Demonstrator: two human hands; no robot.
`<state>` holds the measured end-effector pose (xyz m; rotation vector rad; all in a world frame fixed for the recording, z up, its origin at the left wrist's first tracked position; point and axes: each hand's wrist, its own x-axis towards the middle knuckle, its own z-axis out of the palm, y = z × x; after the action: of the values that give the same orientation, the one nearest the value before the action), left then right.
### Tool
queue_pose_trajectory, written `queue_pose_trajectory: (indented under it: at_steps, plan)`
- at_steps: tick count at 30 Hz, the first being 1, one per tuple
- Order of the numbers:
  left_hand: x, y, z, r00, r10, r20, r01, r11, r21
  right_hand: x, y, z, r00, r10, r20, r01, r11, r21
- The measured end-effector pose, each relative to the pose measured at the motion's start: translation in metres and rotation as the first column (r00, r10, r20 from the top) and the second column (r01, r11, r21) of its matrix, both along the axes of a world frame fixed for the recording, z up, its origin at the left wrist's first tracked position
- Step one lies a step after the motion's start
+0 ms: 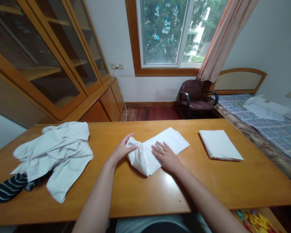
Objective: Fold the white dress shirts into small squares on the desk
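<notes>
A white cloth (169, 142), partly folded into a long strip, lies aslant on the wooden table in front of me. My left hand (122, 148) pinches its bunched left end between thumb and fingers, raising that end slightly. On the middle of the strip my right hand (165, 156) rests palm down, fingers outstretched. Whether the cloth is a garment cannot be made out. To the right sits a neatly folded white cloth (220, 144), apart from both hands.
A crumpled heap of white clothing (63, 152) covers the table's left side, with a dark striped cloth (13, 187) sticking out beneath it. The wooden table (106, 200) spans the view. Beyond it stand a glass-door cabinet (87, 94), an armchair (195, 95) and a bed (264, 129).
</notes>
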<state>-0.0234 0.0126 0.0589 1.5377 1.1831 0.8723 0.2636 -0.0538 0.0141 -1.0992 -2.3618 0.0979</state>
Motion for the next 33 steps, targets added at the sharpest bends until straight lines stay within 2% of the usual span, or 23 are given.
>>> queue_pose_trajectory:
  at_steps: [3, 6, 8, 10, 13, 16, 19, 22, 25, 27, 29, 31, 33]
  plan:
    - [-0.01, -0.013, 0.017, 0.998, -0.006, -0.059, 0.004, 0.999, -0.037, -0.003, -0.008, 0.004, 0.994, 0.001, -0.11, -0.004, 1.0, -0.027]
    - [-0.009, -0.022, 0.025, 0.996, 0.027, -0.086, -0.026, 1.0, 0.017, -0.008, -0.028, 0.012, 0.955, 0.143, -0.259, -0.183, 0.973, -0.138]
    - [-0.003, -0.026, 0.027, 0.994, 0.038, -0.105, -0.031, 0.997, 0.071, -0.013, -0.04, 0.016, 0.915, 0.18, -0.36, -0.272, 0.937, -0.222]
    - [0.006, -0.027, 0.03, 0.991, 0.029, -0.129, -0.013, 0.993, 0.12, -0.022, -0.048, 0.017, 0.897, 0.107, -0.43, -0.262, 0.911, -0.319]
    - [0.024, -0.024, 0.035, 0.985, -0.025, -0.169, 0.056, 0.982, 0.18, -0.037, -0.049, 0.012, 0.861, -0.123, -0.494, -0.156, 0.86, -0.487]
    - [0.039, -0.016, 0.036, 0.975, -0.031, -0.222, 0.086, 0.966, 0.245, -0.05, -0.045, 0.007, 0.742, -0.353, -0.57, -0.108, 0.776, -0.621]
    - [0.045, -0.004, 0.025, 0.973, 0.04, -0.228, 0.021, 0.965, 0.26, -0.052, -0.04, 0.005, 0.591, -0.491, -0.64, -0.165, 0.703, -0.692]
    - [0.041, 0.004, 0.005, 0.984, 0.053, -0.169, -0.027, 0.988, 0.154, -0.047, -0.037, 0.001, 0.451, -0.549, -0.703, -0.304, 0.646, -0.7]
    - [0.033, 0.002, -0.01, 0.996, -0.059, -0.072, 0.059, 0.998, -0.002, -0.042, -0.037, -0.005, 0.265, -0.613, -0.745, -0.449, 0.605, -0.657]
    - [0.028, -0.003, -0.016, 0.989, -0.145, 0.029, 0.147, 0.986, -0.083, -0.04, -0.036, -0.009, 0.17, -0.644, -0.746, -0.499, 0.596, -0.629]
    - [0.024, -0.007, -0.02, 0.979, -0.179, 0.101, 0.19, 0.976, -0.109, -0.039, -0.036, -0.011, 0.16, -0.648, -0.744, -0.506, 0.594, -0.626]
    - [0.021, -0.009, -0.025, 0.978, -0.175, 0.114, 0.187, 0.977, -0.104, -0.038, -0.035, -0.01, 0.204, -0.625, -0.754, -0.477, 0.609, -0.634]
    - [0.02, -0.009, -0.032, 0.983, -0.155, 0.1, 0.165, 0.98, -0.11, -0.037, -0.035, -0.008, 0.25, -0.591, -0.767, -0.423, 0.646, -0.635]
